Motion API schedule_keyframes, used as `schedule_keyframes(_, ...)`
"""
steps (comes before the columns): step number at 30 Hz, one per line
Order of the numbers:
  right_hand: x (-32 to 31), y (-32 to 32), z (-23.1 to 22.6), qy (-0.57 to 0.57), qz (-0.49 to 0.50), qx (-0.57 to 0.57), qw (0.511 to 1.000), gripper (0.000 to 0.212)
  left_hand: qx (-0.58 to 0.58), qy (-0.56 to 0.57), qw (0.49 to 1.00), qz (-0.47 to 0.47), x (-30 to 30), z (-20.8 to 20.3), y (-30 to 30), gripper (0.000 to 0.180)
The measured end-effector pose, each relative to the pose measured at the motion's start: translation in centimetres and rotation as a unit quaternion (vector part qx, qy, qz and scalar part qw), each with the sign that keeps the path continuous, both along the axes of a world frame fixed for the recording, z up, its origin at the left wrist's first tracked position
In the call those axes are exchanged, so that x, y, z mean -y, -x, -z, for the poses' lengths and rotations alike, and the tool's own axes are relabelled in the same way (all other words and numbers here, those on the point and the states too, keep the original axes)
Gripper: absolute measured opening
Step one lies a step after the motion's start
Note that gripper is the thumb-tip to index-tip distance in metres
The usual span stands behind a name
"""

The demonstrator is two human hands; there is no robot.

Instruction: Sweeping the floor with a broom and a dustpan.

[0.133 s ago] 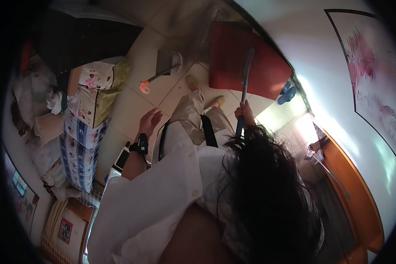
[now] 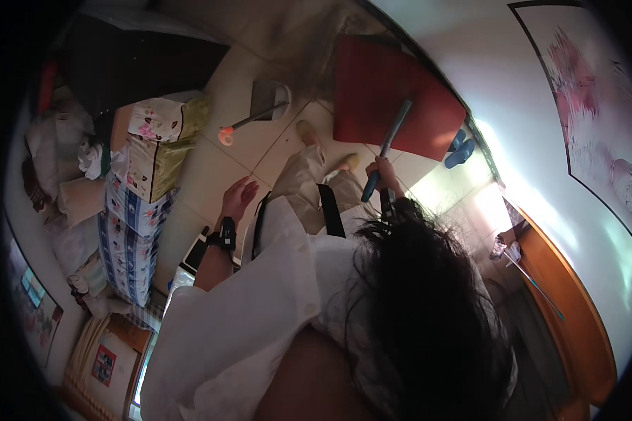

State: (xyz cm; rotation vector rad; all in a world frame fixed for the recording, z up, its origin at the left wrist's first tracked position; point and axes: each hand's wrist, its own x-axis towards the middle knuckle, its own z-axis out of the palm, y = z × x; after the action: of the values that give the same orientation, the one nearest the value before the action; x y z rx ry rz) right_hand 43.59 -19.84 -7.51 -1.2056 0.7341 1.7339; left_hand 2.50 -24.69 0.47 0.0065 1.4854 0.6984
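My right hand (image 2: pixel 383 174) is closed around a long blue-grey stick (image 2: pixel 395 131). The stick slants up and to the right, with its tip seen against a red mat (image 2: pixel 365 98) and its darker blue lower end poking out below my fist. What kind of tool it is, I cannot make out. My left hand (image 2: pixel 239 196) hangs beside my left thigh, its fingers loosely extended and nothing in them. On the tiles ahead of it lies a grey dustpan (image 2: pixel 262 98), its dark handle ending in an orange grip (image 2: pixel 225 135).
At left stand a bed with a blue-and-white patterned cover (image 2: pixel 130 238), folded bedding (image 2: pixel 151 165) and a dark cabinet (image 2: pixel 140 70). Blue slippers (image 2: pixel 460 151) sit by the right wall. Farther right are a wooden panel (image 2: pixel 565 302) and a thin stick (image 2: pixel 534 281).
The stick has tilted further to the right, its tip dropping a little in the view. My right hand has shifted slightly left. My left hand stays nearly still.
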Motion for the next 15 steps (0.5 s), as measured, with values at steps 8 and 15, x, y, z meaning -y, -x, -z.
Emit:
schedule_keyframes(8, 1.0, -2.6, -2.1, -0.153, -0.162, -0.092, 0.97, 0.019, -0.054, -0.03, 0.997, -0.036, 3.0, -2.8, -3.4, 0.028)
schedule_keyframes(15, 11.2, -11.8, -5.0, -0.029, -0.095, -0.01, 0.995, 0.017, -0.106, -0.626, 0.772, 0.014, -14.7, -26.9, -10.6, 0.045)
